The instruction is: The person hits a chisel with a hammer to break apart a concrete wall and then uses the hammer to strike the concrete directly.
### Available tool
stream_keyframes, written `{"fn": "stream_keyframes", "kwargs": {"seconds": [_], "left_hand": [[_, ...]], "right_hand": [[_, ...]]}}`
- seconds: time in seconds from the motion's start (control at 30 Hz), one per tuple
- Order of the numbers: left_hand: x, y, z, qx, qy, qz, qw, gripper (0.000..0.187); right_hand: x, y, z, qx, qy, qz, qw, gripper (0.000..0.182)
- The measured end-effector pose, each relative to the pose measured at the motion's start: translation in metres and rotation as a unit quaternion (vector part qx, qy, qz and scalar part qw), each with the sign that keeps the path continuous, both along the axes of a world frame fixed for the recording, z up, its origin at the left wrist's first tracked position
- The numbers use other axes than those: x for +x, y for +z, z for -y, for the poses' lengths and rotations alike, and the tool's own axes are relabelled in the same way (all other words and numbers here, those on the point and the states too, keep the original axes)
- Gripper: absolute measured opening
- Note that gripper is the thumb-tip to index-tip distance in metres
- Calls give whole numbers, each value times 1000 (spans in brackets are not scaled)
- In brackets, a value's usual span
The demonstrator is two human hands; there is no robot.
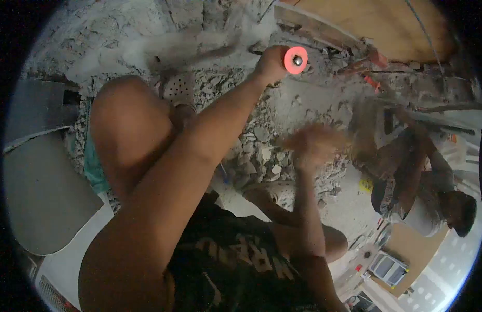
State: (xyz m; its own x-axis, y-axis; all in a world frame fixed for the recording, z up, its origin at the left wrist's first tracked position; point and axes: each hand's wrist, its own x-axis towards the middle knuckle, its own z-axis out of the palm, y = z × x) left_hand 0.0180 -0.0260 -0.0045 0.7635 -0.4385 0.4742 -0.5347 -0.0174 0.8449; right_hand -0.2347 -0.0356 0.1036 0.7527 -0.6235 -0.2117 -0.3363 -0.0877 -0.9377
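My left hand [272, 64] is closed around a chisel [297, 60] with a round pink-orange guard, whose metal head faces the camera. The rest of the chisel is hidden by the guard and my hand. Below and to the right of it in the view, my right hand [317, 144] is smeared by motion above the broken rubble [261, 134], and I cannot make out its fingers or anything in them. A rough, chipped masonry surface [121, 39] lies beyond my left hand.
A person [415, 182] crouches at the right, close to my right side. My perforated shoes [177, 89] stand among rubble. A grey panel [48, 192] is at the left, a wooden board [376, 23] at the top right, and a grey case [389, 269] at the lower right.
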Motion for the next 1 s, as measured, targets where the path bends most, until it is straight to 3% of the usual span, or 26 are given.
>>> {"fn": "stream_keyframes", "kwargs": {"seconds": [0.03, 0.07, 0.1, 0.17, 0.27, 0.4, 0.47, 0.53, 0.57, 0.63, 0.67, 0.7, 0.8, 0.83, 0.9, 0.93, 1.0], "left_hand": [[4, 0, 3, 48, -23, -13, 999, 30], [7, 0, 6, 96, -45, -28, 994, 30], [2, 6, -1, 59, 8, 1, 998, 31], [-14, 4, -7, 57, -13, -41, 997, 30], [-2, 16, -4, 23, -8, -51, 998, 29], [1, 5, 2, 24, 4, -37, 999, 28], [3, 10, 0, 29, 10, -28, 999, 26], [-1, 9, 2, 31, 15, -16, 999, 25], [1, 7, 2, 19, 24, -26, 999, 24], [-2, 7, 0, 6, 32, -40, 999, 23], [0, 15, -2, 74, 10, -41, 996, 24], [-1, 17, 1, 141, -15, -43, 989, 24], [5, 7, 7, 156, 26, -50, 986, 29], [4, 3, 9, 106, 9, -84, 991, 28], [8, 6, 7, 65, 13, -60, 996, 27], [4, 4, 5, 29, 11, -45, 998, 26], [6, 1, 5, 33, 14, -26, 999, 25]], "right_hand": [[9, -24, -6, -14, 41, -108, 993, 23], [11, -24, 1, -13, 25, -85, 996, 20], [12, -24, 7, -12, 9, -61, 998, 17], [-16, -7, 3, 2, -35, -47, 998, 12], [-11, 63, 14, -114, -92, 106, 983, 11], [-22, 176, 39, -225, -143, 310, 913, 13], [-25, 218, 41, -157, -152, 376, 901, 14], [-33, 185, 44, 120, -92, 376, 914, 17], [-30, 140, 38, 175, -71, 317, 929, 18], [-4, 14, 8, 52, -26, 57, 997, 21], [4, -28, -2, 39, 1, -49, 998, 22], [10, -33, -7, 58, 4, -84, 995, 23], [-5, -17, -2, 30, -33, -78, 996, 19], [-3, 3, -7, -58, -93, -102, 989, 15], [-5, 51, -5, -76, -137, -21, 987, 12], [-37, 59, 35, -358, -27, 36, 933, 12], [-31, 113, 46, -303, -96, 170, 933, 13]]}}
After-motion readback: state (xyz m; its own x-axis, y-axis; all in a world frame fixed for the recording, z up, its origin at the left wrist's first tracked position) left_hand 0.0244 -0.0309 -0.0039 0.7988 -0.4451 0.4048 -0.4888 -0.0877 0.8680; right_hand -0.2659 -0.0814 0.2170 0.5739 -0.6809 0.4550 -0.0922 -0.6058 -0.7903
